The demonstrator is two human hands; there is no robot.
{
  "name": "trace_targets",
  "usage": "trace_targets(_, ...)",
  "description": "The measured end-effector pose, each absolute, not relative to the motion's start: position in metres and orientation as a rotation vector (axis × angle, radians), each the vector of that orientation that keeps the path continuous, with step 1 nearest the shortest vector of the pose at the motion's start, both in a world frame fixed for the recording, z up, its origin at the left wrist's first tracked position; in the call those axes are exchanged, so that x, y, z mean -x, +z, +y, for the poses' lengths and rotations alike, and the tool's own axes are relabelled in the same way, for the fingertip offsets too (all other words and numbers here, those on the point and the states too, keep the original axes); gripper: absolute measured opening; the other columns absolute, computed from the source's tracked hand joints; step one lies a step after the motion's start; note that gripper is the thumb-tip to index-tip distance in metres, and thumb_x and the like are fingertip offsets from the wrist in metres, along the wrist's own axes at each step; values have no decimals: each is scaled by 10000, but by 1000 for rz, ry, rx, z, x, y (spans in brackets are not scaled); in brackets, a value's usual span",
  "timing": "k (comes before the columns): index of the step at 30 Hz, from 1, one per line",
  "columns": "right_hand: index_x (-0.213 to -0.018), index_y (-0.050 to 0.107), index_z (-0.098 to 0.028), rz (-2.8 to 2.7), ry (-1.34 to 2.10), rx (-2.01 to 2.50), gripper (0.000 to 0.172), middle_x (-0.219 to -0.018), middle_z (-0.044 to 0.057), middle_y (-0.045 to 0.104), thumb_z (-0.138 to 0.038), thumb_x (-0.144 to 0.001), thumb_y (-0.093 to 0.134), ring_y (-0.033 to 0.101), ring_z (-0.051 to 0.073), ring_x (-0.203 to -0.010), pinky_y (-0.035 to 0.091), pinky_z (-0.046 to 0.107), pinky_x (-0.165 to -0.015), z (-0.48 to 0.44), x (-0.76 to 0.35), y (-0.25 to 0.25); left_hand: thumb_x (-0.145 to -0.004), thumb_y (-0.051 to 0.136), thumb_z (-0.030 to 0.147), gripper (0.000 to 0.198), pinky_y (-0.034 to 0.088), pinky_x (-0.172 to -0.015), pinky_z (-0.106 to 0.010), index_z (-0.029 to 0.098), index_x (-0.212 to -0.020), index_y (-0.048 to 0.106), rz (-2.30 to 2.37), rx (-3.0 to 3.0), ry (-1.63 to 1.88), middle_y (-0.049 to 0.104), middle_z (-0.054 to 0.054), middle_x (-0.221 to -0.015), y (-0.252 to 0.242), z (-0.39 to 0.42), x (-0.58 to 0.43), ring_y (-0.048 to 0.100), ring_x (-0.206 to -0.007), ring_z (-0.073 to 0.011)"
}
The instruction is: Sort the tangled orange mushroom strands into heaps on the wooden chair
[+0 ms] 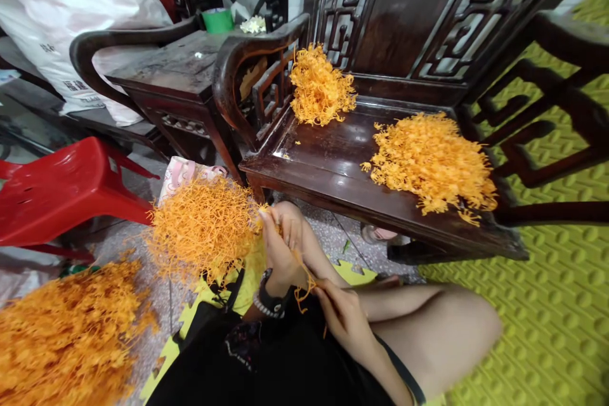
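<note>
My left hand (pixel 280 250), with a dark watch and a beaded bracelet at the wrist, is closed around thin orange strands at the right edge of a big bundle of stringy orange sprigs (pixel 204 225). Below it, my right hand (pixel 345 317) pinches a small branching orange sprig (pixel 304 285) between thumb and fingers. The sprig hangs between the two hands, above my lap. Fingers partly cover what the left hand grips. On the dark wooden chair (pixel 328 171) lie two piles of orange sprigs, an upright one (pixel 321 85) and a wider one (pixel 432 158).
Another large orange heap (pixel 71 336) fills the lower left. A red plastic stool (pixel 66 190) stands behind it. Green tape (pixel 217 20) sits on a wooden side table (pixel 166 63), beside large white bags (pixel 71 13). Yellow foam mat (pixel 537 323) covers the floor at right.
</note>
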State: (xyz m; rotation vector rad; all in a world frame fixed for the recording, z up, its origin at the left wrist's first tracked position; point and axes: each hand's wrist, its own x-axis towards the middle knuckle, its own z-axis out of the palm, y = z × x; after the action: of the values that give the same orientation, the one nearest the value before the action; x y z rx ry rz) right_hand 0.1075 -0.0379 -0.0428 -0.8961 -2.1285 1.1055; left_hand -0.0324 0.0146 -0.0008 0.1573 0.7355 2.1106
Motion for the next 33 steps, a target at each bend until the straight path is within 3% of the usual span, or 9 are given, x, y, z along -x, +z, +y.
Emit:
trace_targets(9,-888,606,-169,-2109,1131,861,220,-674,22,632,-240,-968,413,587,117,-556,406,216,-530,-42,-111,-40,-1030,230,311,500,167,-328,-174,180,-564,354,592,-174,1907,235,91,-332,28,25,64,103,-268,-49)
trace_targets(16,-858,604,-160,-2046,971,983,262,-542,-22,502,-259,-971,389,449,86,-426,335,216,-452,-48,-125,-40,-1032,231,310,492,163,-332,-178,185,-573,358,541,-267,1797,195,102,-344,46,48,40,79,-278,-51)
trace_targets(19,-812,605,-165,-2028,966,1007,254,-517,-31,487,-257,-958,417,437,81,-407,322,211,-434,-59,-138,-45,-1027,282,330,437,158,-337,-176,197,-614,336,566,-334,1950,181,109,-392,49,68,68,89,-295,-53)
trace_targets(21,-774,596,-170,-1944,1003,1086,271,-498,-39,473,-274,-956,425,411,76,-384,297,206,-400,-68,-150,-51,-1036,229,324,446,148,-345,-162,197,-613,289,586,-422,2199,144,105,-410,55,83,97,87,-306,-54)
trace_targets(23,-785,597,-174,-1822,1041,1193,287,-514,-34,488,-302,-964,412,430,82,-400,316,198,-397,-75,-159,-57,-1040,159,319,467,137,-357,-157,194,-619,319,653,-567,2233,146,102,-421,61,97,117,92,-318,-54)
trace_targets(26,-859,610,-185,-1691,984,1265,280,-630,3,586,-358,-963,416,548,118,-521,431,200,-488,-75,-165,-62,-978,451,297,400,139,-372,-165,180,-599,406,722,-706,2038,243,105,-440,62,117,103,167,-337,-35)
trace_targets(29,-869,615,-189,-1502,777,1333,271,-714,39,639,-399,-943,461,602,150,-622,492,230,-573,-70,-161,-66,-788,722,259,319,291,-475,-170,170,-601,480,945,-1151,1616,383,80,-517,45,143,42,381,-451,-47)
trace_targets(31,-878,614,-186,-1326,667,1381,282,-754,50,651,-430,-931,482,609,160,-659,502,249,-592,-69,-158,-69,-661,818,259,298,412,-623,-239,163,-675,536,1176,-1498,1306,504,36,-624,28,164,-2,532,-625,-117)
trace_targets(33,-886,601,-182,-1150,596,1411,305,-754,44,644,-463,-921,491,596,152,-636,488,248,-561,-69,-158,-70,-492,899,180,534,460,-799,-362,108,-923,592,1416,-1724,1006,620,-97,-921,13,184,-36,603,-904,-255)
